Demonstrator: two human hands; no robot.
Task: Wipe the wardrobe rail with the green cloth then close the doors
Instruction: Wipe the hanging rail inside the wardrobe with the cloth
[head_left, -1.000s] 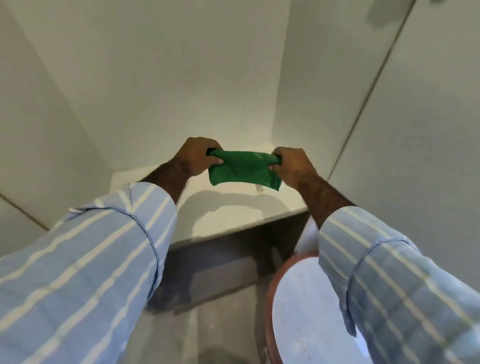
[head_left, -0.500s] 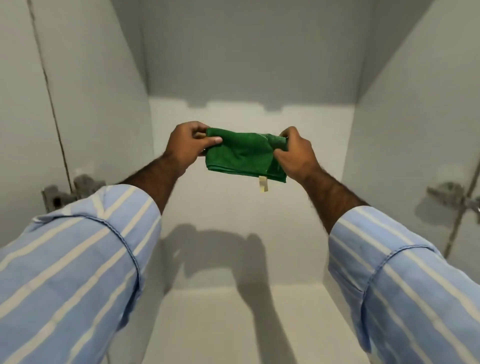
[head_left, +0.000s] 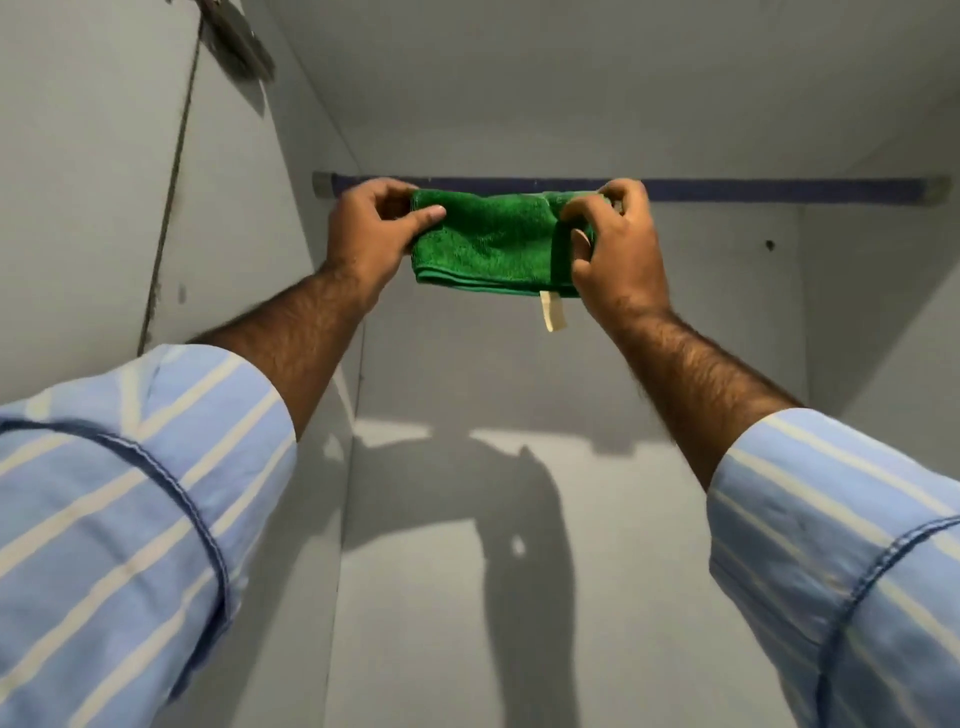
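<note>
A folded green cloth (head_left: 491, 244) with a pale tag hanging from its lower edge is stretched between my hands. My left hand (head_left: 371, 234) pinches its left end and my right hand (head_left: 615, 244) grips its right end. Just behind the cloth's top edge runs the dark blue wardrobe rail (head_left: 753, 189), horizontal between the side walls, with grey end brackets. The cloth hides the rail's middle stretch; whether it touches the rail I cannot tell.
The white wardrobe interior surrounds my arms: left side panel (head_left: 234, 234), back wall (head_left: 519, 467), right side panel (head_left: 883, 312). A metal door hinge (head_left: 234, 41) sits at the top left. The open left door (head_left: 78, 182) stands at the far left.
My view has tilted upward from the wardrobe floor to the rail. Both hands have risen with the cloth, now level with the rail.
</note>
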